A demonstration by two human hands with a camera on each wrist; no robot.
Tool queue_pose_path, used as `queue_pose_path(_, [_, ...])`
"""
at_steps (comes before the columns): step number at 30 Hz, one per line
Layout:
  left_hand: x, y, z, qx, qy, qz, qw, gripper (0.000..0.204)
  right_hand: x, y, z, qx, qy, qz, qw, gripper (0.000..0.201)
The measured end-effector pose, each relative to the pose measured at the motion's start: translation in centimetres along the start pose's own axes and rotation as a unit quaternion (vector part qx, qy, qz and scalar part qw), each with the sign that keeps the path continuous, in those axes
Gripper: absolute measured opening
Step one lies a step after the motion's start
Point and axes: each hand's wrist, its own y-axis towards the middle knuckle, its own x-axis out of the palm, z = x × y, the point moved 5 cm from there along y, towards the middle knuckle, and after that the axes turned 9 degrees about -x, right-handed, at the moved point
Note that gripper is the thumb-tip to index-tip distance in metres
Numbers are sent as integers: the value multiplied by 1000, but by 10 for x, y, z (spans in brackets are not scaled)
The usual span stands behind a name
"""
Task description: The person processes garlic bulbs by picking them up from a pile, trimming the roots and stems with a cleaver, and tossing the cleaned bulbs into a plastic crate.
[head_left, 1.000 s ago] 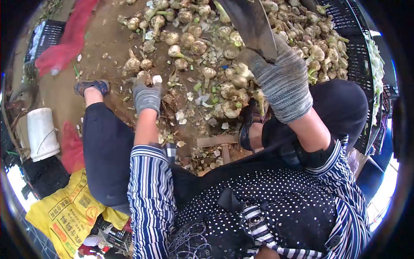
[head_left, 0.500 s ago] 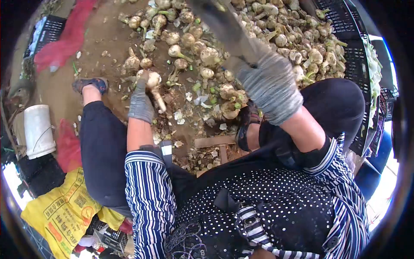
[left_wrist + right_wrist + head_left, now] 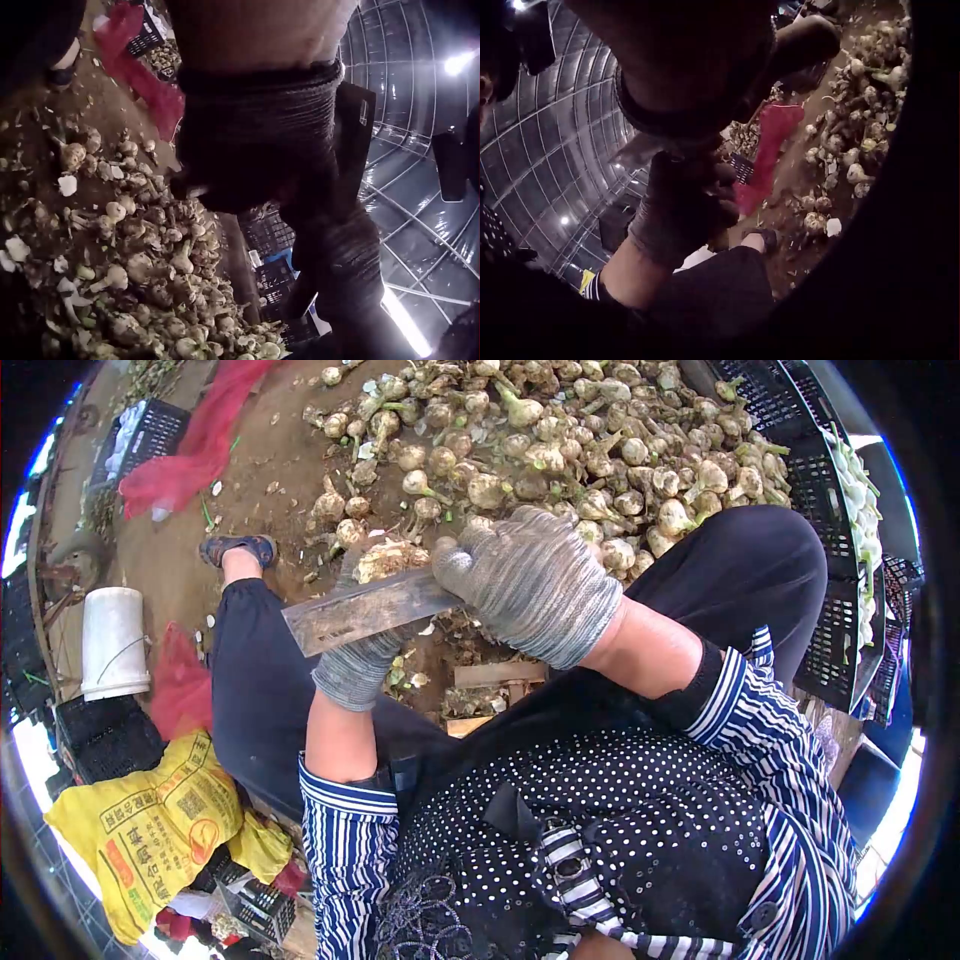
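Note:
In the head view the gloved right hand (image 3: 535, 585) grips the end of a wide flat blade (image 3: 365, 612), which points left across the front of the left hand. The gloved left hand (image 3: 358, 672) holds a garlic bulb (image 3: 388, 560) just above the blade's upper edge. Much of the left hand, its fingers included, lies behind the blade and bulb. Both wrist views are dark; the left glove (image 3: 255, 142) and, in the right wrist view, the left hand (image 3: 682, 210) show as dim shapes.
A heap of garlic bulbs (image 3: 600, 455) covers the ground ahead, beside black crates (image 3: 825, 590) at right. A white bucket (image 3: 113, 643), red netting (image 3: 185, 475) and a yellow sack (image 3: 150, 825) lie left. Bent legs flank the work area.
The right hand has swung the blade down and left, from over the heap to the left hand. The left hand has moved nearer the body and right, with the bulb raised in it.

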Motion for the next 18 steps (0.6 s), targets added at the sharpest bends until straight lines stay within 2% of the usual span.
queue_pose_path(4, [6,-12,3,-16,25,24,999,34,1,-3,1,-7,19,13,1000,69])
queue_pose_path(6, [8,-12,2,-11,23,31,999,33,3,-6,5,-26,21,70,997,58])
queue_pose_path(7, [8,-12,1,-4,19,33,999,33,7,-4,8,-25,21,69,997,58])
queue_pose_path(9, [7,-10,-2,21,8,38,999,32,21,0,18,33,4,3,999,45])
queue_pose_path(10, [6,-9,-2,41,5,41,998,32,24,0,23,36,4,36,999,34])
queue_pose_path(11, [5,-8,-1,56,18,43,997,31,29,0,28,36,3,35,999,34])
queue_pose_path(13, [4,-12,2,84,120,59,987,31,28,-2,33,19,-7,104,994,20])
queue_pose_path(15, [5,-24,8,74,263,76,959,30,31,-1,37,34,2,73,997,18])
queue_pose_path(16, [16,-19,33,-56,137,36,988,31,48,-5,55,114,32,8,993,19])
queue_pose_path(17, [17,-20,33,-55,138,36,988,31,62,-11,73,194,62,-55,978,22])
queue_pose_path(18, [21,-26,36,-17,-167,-56,984,32,68,-20,92,254,50,-94,961,22])
